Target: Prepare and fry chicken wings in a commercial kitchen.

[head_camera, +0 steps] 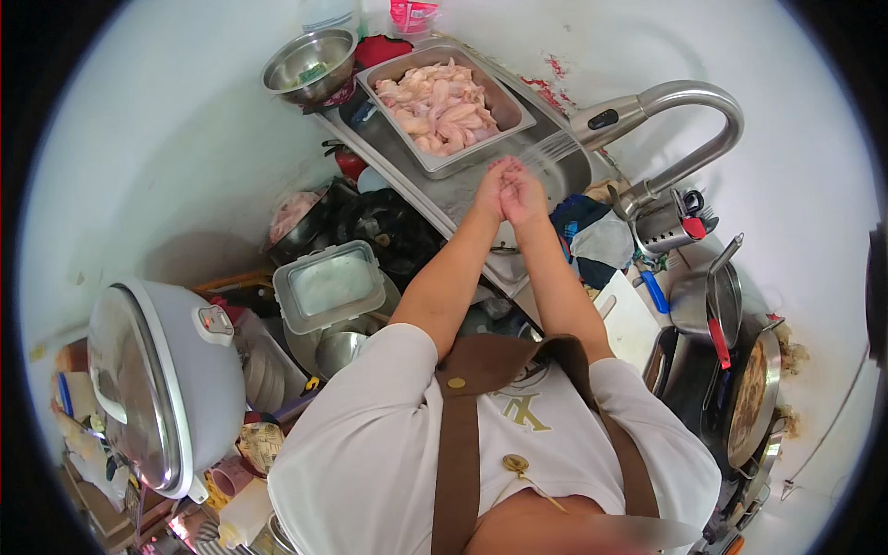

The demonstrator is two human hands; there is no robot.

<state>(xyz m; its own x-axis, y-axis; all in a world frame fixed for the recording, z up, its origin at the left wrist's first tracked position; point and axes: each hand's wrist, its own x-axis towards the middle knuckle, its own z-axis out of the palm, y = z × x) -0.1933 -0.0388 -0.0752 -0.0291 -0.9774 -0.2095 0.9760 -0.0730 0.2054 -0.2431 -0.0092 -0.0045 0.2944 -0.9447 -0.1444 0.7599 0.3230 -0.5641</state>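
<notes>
My left hand and my right hand are pressed together over the stainless steel sink, their fingers curled and overlapping. Water sprays onto the fingertips from the faucet head at the right. Whether anything lies between the palms is hidden. Just beyond the hands, a deep steel pan rests tilted across the sink, holding a heap of raw chicken pieces that look like wings.
A steel bowl stands at the sink's far left corner. Cloths, a cutlery holder and a white cutting board crowd the right side. Leftward are a lidded plastic container and a large rice cooker.
</notes>
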